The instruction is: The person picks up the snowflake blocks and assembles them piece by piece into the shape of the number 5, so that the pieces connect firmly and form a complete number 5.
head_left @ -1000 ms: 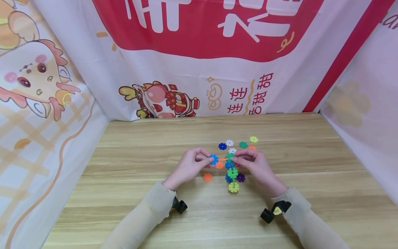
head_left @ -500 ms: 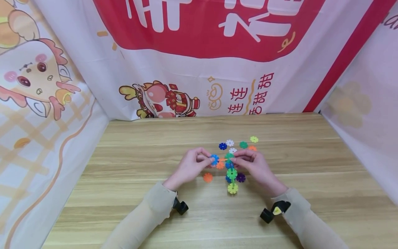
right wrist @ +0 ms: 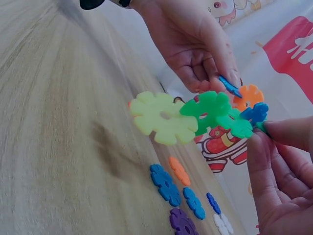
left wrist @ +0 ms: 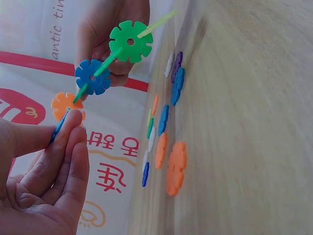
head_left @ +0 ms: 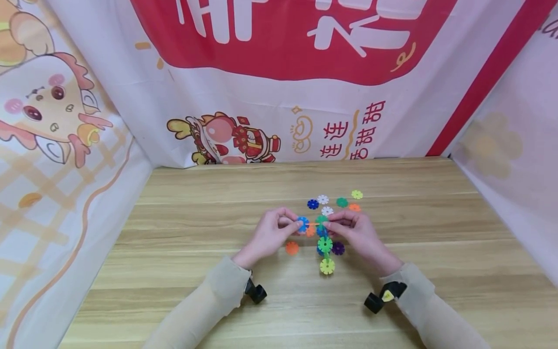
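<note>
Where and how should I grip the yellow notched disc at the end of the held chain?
Probably pinch the yellow notched disc by its free rim, opposite the green disc it joins, coming from the person's side: the chain extends that way, leaving that edge unattached.

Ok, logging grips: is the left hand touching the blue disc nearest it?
Touching: the left wrist view shows the left hand pinching the blue disc between thumb and fingers.
</note>
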Tool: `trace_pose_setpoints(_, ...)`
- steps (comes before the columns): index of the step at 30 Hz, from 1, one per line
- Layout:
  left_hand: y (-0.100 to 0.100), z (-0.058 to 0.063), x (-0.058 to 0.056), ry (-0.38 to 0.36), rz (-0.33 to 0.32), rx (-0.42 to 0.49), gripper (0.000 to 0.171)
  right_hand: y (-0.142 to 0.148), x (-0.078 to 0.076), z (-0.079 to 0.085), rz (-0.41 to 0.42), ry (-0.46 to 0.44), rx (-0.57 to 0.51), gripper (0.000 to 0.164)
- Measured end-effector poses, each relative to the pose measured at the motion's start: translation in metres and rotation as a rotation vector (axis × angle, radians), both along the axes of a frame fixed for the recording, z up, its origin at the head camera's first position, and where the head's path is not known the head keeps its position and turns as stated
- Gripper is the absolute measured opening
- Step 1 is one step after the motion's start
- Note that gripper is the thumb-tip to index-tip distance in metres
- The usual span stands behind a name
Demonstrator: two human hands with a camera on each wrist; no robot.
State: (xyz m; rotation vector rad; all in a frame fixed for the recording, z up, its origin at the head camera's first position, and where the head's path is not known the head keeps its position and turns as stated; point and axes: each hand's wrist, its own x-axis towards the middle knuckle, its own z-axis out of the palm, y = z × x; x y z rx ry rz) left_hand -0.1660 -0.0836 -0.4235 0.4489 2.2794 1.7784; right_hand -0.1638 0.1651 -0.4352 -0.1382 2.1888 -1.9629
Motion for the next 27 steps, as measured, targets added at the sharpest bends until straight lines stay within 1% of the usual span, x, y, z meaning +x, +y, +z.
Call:
trace_pose_setpoints(5,0.0024,0.0006,0.0001,0.001,0.009,-0.010,0.009,0.0008,0.0002,-0.0011,-0.022,-0.005,-0.011,0.022)
trace_pose_setpoints(11,0.0034,0.0001,-0.0006,-0.031,0.008,-0.002,0.009,0.0030,-0.0008,-0.0024,-0.020,-0.003,0.002,0.026)
trace_pose_setpoints(18,0.0021,0.0025,-0.0004,-0.080,0.013,0.038,0.013,0.0038,-0.0007,-0.0007,-0.006,0.052,-0.015,0.032)
trace_pose_setpoints(21,0.0016,0.0020,-0.0007,-0.078,0.015,0.037,0.013,0.0042,0.0006,0.0011,0.017,0.067,-0.011,0.040)
trace_pose_setpoints(23,0.0017,0.0018,-0.0013,-0.075,0.014,0.034,0.013,0.0039,0.0011,0.0023,0.036,0.091,0.009,0.044)
trace_pose_setpoints(25,0.0029,0.0016,-0.0019,-0.066,0.010,0.035,0.014,0.0028,0.0010,0.0029,0.052,0.126,0.027,0.044)
trace_pose_setpoints(27,0.0047,0.0019,-0.0023,-0.062,0.005,0.040,0.014,0.0012,0.0009,0.0036,0.063,0.156,0.037,0.039)
